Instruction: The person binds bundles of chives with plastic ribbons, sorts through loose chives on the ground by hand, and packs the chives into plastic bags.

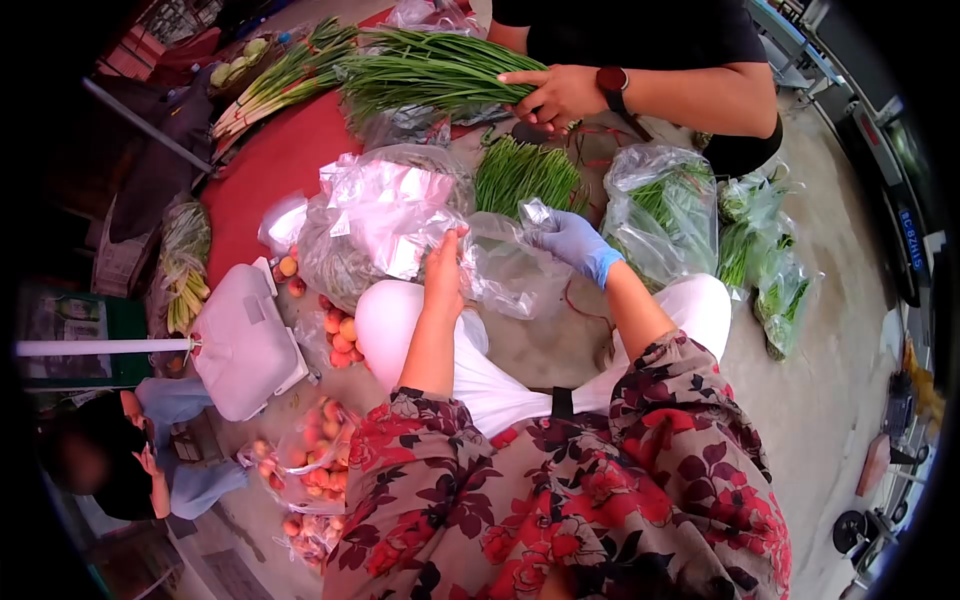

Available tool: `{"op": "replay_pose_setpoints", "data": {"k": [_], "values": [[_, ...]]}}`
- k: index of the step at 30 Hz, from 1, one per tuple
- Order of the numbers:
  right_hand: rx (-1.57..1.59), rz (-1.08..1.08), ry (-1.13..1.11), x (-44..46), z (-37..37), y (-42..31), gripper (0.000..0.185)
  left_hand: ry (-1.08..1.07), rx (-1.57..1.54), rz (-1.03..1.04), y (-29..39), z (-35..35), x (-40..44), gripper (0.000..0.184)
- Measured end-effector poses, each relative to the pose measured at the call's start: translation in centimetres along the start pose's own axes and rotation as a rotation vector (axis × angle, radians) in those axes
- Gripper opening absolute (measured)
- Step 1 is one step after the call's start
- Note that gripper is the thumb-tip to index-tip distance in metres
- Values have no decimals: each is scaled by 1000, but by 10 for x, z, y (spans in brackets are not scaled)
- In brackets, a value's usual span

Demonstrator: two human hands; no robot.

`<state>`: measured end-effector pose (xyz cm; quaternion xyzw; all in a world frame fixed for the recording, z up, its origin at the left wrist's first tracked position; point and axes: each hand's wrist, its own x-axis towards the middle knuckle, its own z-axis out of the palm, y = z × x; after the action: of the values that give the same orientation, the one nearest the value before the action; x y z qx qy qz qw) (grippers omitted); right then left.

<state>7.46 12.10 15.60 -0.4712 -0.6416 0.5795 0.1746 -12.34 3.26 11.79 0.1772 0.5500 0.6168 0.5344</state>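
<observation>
A clear plastic bag (515, 265) hangs between my two hands, above the ground in front of my knees. My right hand (578, 243), in a blue glove, pinches the bag's upper edge. My left hand (443, 275) is bare and stands on the bag's left side, fingers pointing up and close together at its edge. Left of it lies a large bag with shiny silvery plastic (390, 205) on top. Just beyond my right hand is a pile of green stems (525, 178). A bag of greens (660, 215) sits to the right.
Across from me a person's hand (560, 95) holds long green leaves (430, 75). Bagged peaches (318, 445) and a pale plastic box (245, 340) are on the left. More bagged greens (780, 290) lie right. Another person (110, 450) sits lower left.
</observation>
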Motion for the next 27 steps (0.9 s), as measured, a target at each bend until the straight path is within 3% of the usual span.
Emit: {"op": "replay_pose_setpoints", "data": {"k": [2, 8, 14, 24, 27], "values": [[-37, 162, 61, -25, -17, 25, 21, 11, -27, -49, -5, -1, 2, 33], [305, 243, 296, -44, -55, 69, 25, -72, 56, -160, -26, 21, 18, 28], [514, 200, 259, -21, -68, 84, 23, -119, 23, -189, -17, 38, 23, 21], [731, 277, 183, -3, -60, 100, 18, -3, -192, -102, -28, 43, 31, 17], [799, 287, 251, -5, -65, 95, 19, 44, -258, -117, -24, 45, 29, 19]]}}
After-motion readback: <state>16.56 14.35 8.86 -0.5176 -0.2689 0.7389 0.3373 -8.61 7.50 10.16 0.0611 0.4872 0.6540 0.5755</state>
